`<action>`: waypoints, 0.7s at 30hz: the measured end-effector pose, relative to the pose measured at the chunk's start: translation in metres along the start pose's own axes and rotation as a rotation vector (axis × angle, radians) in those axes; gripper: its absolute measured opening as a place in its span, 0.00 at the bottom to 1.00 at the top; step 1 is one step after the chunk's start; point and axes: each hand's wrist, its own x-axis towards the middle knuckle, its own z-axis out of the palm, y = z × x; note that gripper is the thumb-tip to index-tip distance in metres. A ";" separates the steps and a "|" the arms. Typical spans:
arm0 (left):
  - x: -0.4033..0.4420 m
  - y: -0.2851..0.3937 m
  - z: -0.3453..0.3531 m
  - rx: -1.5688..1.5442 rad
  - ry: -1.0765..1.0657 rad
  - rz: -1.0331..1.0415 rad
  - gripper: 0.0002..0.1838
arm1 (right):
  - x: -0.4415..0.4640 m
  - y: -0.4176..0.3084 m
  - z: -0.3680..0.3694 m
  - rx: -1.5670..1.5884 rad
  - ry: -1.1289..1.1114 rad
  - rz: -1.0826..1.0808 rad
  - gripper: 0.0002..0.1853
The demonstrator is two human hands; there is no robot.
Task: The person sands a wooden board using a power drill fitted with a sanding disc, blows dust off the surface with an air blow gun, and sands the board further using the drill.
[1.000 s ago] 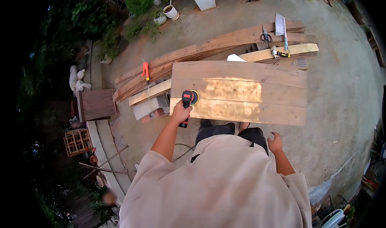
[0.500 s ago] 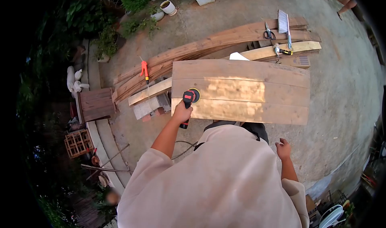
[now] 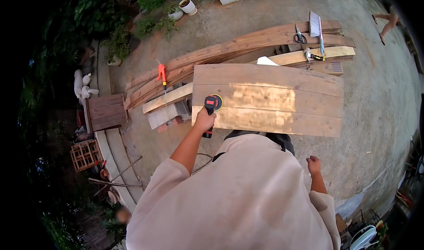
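Observation:
My left hand [image 3: 205, 119] is wrapped round the handle of a black-and-red cordless orbital sander [image 3: 211, 102]. Its round yellow-edged pad rests on the left end of a wide wooden panel [image 3: 319, 101] made of joined planks. Across the panel's middle and lower left the wood looks pale and bright, while its top and right end are darker brown. My right hand [image 3: 314, 164] hangs beside my body, right of the panel and apart from it. Its fingers are curled in, and nothing shows in them.
Long planks [image 3: 229, 45] lie behind the panel, bearing an orange air blow gun [image 3: 162, 75], scissors [image 3: 300, 35], a brush [image 3: 315, 26] and a yellow-black hand tool [image 3: 314, 56]. Potted plants [image 3: 187, 6] stand at the back. A person's legs [image 3: 388, 26] show at far right.
My right hand's fingers have curled in from a looser, partly open pose. The sander stays near the panel's left end. At far right, more of the person's legs shows. The view has shifted slightly.

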 end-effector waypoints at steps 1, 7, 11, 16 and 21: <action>-0.010 0.017 -0.003 -0.029 -0.057 -0.032 0.21 | 0.000 -0.004 0.001 0.006 -0.005 -0.001 0.25; -0.006 0.016 -0.007 -0.177 -0.180 0.007 0.15 | -0.006 -0.028 0.004 0.012 0.014 -0.024 0.24; -0.017 0.006 -0.005 -0.519 -0.116 -0.038 0.17 | -0.001 -0.016 0.014 0.037 0.025 -0.045 0.25; -0.020 -0.003 0.000 -0.576 -0.172 -0.111 0.20 | 0.000 0.003 0.020 0.039 -0.018 0.024 0.24; -0.022 -0.007 0.001 -0.642 -0.217 -0.229 0.17 | 0.000 0.012 0.022 0.025 -0.023 0.042 0.24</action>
